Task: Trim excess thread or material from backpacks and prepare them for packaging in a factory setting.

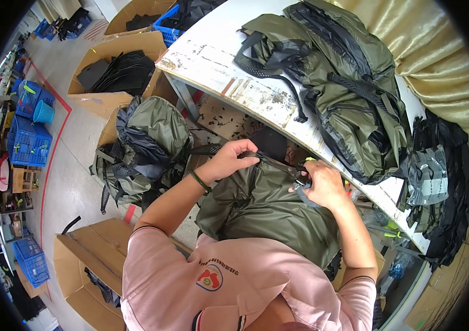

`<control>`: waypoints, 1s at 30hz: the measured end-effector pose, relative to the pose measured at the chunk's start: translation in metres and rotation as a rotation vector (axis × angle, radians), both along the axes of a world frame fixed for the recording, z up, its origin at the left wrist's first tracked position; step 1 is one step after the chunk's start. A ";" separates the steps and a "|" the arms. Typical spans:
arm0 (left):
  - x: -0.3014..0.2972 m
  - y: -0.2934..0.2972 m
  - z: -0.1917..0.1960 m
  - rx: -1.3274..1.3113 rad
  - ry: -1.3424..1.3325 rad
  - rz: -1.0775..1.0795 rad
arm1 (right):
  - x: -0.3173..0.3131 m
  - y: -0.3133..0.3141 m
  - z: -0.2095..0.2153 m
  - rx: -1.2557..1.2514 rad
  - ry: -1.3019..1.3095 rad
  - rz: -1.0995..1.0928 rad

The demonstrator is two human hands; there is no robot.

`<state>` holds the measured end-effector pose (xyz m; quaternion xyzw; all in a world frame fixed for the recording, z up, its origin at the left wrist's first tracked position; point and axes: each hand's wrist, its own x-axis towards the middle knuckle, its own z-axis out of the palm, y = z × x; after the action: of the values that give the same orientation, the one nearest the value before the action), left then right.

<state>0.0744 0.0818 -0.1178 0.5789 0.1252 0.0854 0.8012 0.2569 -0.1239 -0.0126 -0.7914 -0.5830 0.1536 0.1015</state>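
An olive-green backpack (267, 201) of thin, shiny fabric lies across my lap, its dark-trimmed edge turned up between my hands. My left hand (233, 160) is closed, pinching that edge between thumb and fingers. On the other side of the edge, my right hand (325, 185) is curled round a pair of small thread snips (302, 191) with a grey handle. The blades are partly hidden by the fingers, and I cannot make out whether they touch a thread.
More green bags (350, 83) are heaped on the worn white table (207, 55) ahead. At the left stand another backpack (149, 132), a carton of black panels (116, 71) and an opened carton (94, 248). Black straps (449, 182) hang at the right by a gold curtain (427, 49).
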 end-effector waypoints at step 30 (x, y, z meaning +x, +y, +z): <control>-0.012 0.001 0.006 0.012 0.044 -0.024 | -0.006 0.017 0.002 -0.071 -0.076 0.057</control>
<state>0.0628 0.0826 -0.1121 0.5869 0.1353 0.0635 0.7957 0.2509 -0.1071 -0.0103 -0.7827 -0.6030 0.1467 0.0469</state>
